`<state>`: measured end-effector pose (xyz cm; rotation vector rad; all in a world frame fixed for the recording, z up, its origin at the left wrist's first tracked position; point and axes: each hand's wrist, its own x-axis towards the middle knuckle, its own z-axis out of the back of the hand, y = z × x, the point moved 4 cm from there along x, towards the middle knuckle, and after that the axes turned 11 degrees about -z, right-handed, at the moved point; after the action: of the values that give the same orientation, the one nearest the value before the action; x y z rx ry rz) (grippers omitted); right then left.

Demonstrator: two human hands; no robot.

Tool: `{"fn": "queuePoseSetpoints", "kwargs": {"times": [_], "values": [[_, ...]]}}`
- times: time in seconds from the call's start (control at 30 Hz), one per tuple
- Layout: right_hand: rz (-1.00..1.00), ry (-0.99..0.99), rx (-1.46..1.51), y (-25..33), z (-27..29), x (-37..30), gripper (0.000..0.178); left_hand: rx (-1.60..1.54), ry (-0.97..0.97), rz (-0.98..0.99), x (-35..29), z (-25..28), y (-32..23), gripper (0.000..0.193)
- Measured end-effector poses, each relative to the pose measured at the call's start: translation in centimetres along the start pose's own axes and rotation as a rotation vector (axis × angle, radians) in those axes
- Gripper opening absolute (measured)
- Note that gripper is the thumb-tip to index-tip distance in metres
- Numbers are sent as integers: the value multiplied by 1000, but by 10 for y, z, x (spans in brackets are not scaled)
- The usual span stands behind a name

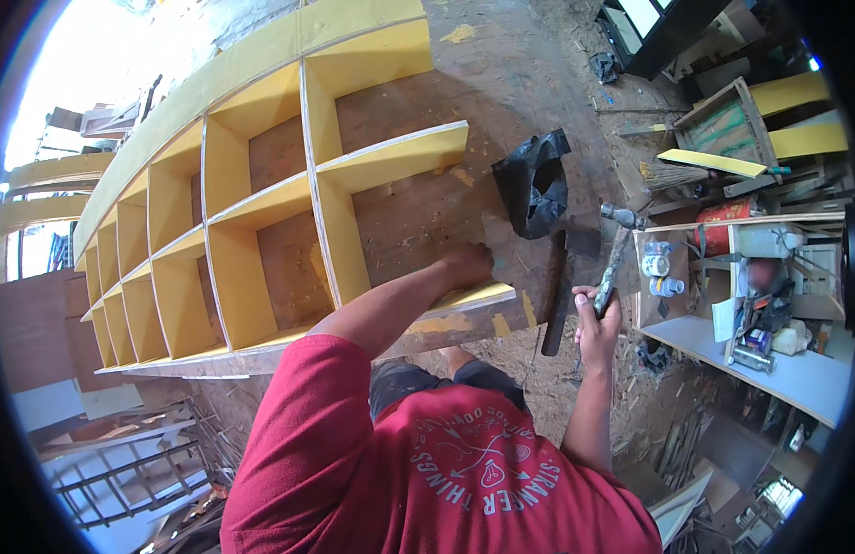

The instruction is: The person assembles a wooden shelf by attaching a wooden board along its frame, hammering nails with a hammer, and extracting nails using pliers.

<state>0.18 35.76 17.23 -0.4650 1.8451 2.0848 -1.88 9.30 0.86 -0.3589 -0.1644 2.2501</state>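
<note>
My right hand (598,331) grips a hammer (615,263) by the lower end of its worn, paint-marked handle. The hammer's metal head points up, clear of the bench. My left hand (470,265) is closed and rests inside the open end bay of a yellow wooden shelf frame (328,198), beside the front yellow board (473,297). Whatever its fingers may hold is hidden. The frame lies on a brown, paint-stained work surface (418,217), its dividers forming rows of square compartments.
A crumpled black plastic bag (529,189) lies right of the frame, with a long dark strip-like tool (556,300) below it. Farther right stands an open wooden cabinet (750,332) holding bottles and cans. A broom (676,175) and scrap boards lie behind it. Wood shavings litter the ground.
</note>
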Motion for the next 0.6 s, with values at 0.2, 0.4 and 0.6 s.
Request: {"fn": "queuePoseSetpoints", "kwargs": {"times": [0.2, 0.4, 0.6], "values": [[31, 37, 33, 6, -12, -9, 20, -152, 199, -64, -5, 32, 1, 31], [50, 73, 66, -2, -15, -13, 20, -250, 104, 119, -2, 27, 2, 33], [47, 61, 89, 1, -16, -22, 20, -315, 121, 310, 3, 5, 24, 32]]}}
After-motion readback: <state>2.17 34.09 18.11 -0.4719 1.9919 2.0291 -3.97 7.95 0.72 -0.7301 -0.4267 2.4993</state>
